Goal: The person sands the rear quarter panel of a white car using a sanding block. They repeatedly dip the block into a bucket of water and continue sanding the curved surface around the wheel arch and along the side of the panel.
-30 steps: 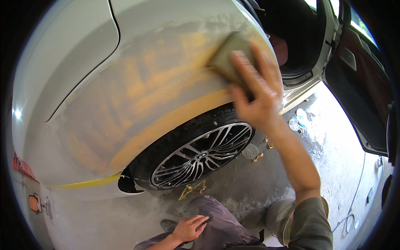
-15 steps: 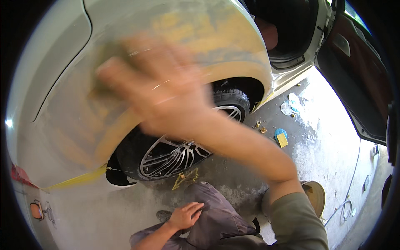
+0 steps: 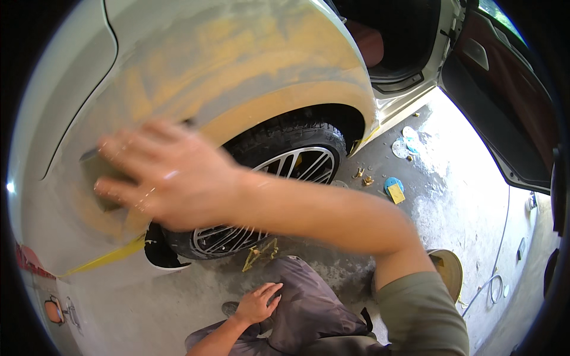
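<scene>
My right hand (image 3: 172,175) presses an olive-grey sanding pad (image 3: 102,178) against the lower left of the car's rear fender (image 3: 237,62), left of the wheel arch. Its fingers are spread over the pad, partly hiding it, and wet specks shine on the skin. Patches of yellow filler and grey primer cover the fender. Below the arch is the wheel (image 3: 297,160) with silver spokes, partly behind my right forearm. My left hand (image 3: 258,305) rests on my thigh, holding nothing, with its fingers loosely apart.
Yellow tape (image 3: 107,259) edges the lower fender. On the right, a car door (image 3: 504,89) hangs open. A yellow block (image 3: 396,193) lies on a blue disc, near pale discs (image 3: 401,148) on the wet floor. A round bucket (image 3: 449,273) stands by my right arm; a hose (image 3: 496,291) lies beyond.
My right hand has moved down and left along the fender with the sanding pad, uncovering the filler patches above the arch. My left hand stays on my thigh.
</scene>
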Available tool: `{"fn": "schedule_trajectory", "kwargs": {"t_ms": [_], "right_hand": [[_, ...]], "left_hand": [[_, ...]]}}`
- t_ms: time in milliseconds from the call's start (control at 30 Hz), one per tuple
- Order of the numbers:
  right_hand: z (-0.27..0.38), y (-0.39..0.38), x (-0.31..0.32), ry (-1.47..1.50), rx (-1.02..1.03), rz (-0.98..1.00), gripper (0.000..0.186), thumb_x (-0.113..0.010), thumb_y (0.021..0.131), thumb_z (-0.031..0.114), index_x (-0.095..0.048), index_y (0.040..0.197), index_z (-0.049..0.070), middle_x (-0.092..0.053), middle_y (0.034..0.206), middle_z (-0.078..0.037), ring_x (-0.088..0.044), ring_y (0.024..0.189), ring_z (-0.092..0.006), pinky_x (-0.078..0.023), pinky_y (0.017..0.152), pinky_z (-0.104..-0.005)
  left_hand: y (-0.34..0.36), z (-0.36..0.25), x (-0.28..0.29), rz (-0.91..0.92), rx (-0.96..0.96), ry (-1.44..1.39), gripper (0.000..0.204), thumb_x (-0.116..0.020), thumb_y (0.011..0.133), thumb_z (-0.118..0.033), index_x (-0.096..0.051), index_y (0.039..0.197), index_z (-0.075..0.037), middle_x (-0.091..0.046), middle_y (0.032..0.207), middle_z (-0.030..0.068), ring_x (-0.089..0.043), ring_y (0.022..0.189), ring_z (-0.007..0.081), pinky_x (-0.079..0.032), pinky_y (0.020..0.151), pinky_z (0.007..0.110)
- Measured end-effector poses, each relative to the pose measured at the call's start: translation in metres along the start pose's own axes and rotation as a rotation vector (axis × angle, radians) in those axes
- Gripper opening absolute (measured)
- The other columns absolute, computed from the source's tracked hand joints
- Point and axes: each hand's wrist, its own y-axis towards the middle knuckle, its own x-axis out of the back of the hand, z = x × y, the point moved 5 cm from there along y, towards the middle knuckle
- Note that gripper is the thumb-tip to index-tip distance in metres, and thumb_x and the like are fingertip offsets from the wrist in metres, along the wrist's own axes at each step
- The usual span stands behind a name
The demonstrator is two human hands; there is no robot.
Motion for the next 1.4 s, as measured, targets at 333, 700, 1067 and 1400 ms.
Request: {"fn": "schedule_trajectory", "kwargs": {"t_ms": [333, 700, 1067, 1400], "right_hand": [[0.010, -0.001, -0.009, -0.067, -0.115, -0.026, 0.043, -0.068, 0.082, 0.017, -0.076, 0.124, 0.020, -0.065, 0.135, -0.018, -0.064, 0.122, -0.0349, -0.051, 0.100, -0.0502], [-0.047, -0.032, 0.051, -0.256, -0.236, -0.019, 0.047, -0.073, 0.085, 0.014, -0.074, 0.132, 0.016, -0.064, 0.141, -0.022, -0.066, 0.125, -0.0394, -0.053, 0.105, -0.0508], [-0.096, -0.078, 0.104, -0.335, -0.442, -0.176, 0.061, -0.080, 0.077, 0.006, -0.074, 0.137, 0.015, -0.065, 0.141, -0.026, -0.066, 0.126, -0.0436, -0.054, 0.107, -0.0497], [-0.111, -0.085, 0.111, -0.214, -0.470, -0.191, 0.052, -0.074, 0.079, 0.011, -0.074, 0.130, 0.021, -0.066, 0.136, -0.021, -0.062, 0.130, -0.0393, -0.057, 0.102, -0.0452]], "left_hand": [[-0.004, -0.007, -0.005, 0.014, -0.033, -0.073, 0.040, -0.070, 0.100, -0.029, -0.067, 0.138, -0.017, -0.071, 0.128, 0.0064, -0.073, 0.106, 0.0303, -0.062, 0.085, 0.041], [-0.023, -0.005, -0.003, 0.071, 0.006, -0.022, 0.042, -0.068, 0.102, -0.032, -0.065, 0.141, -0.017, -0.069, 0.130, 0.0063, -0.073, 0.104, 0.0310, -0.062, 0.083, 0.043], [-0.027, 0.004, -0.007, 0.058, 0.046, -0.016, 0.041, -0.069, 0.100, -0.030, -0.067, 0.138, -0.017, -0.071, 0.128, 0.0092, -0.074, 0.105, 0.0338, -0.062, 0.084, 0.045], [-0.020, -0.002, -0.004, 0.074, 0.084, -0.020, 0.042, -0.071, 0.100, -0.030, -0.067, 0.139, -0.017, -0.070, 0.127, 0.0075, -0.073, 0.106, 0.0340, -0.061, 0.087, 0.045]]}}
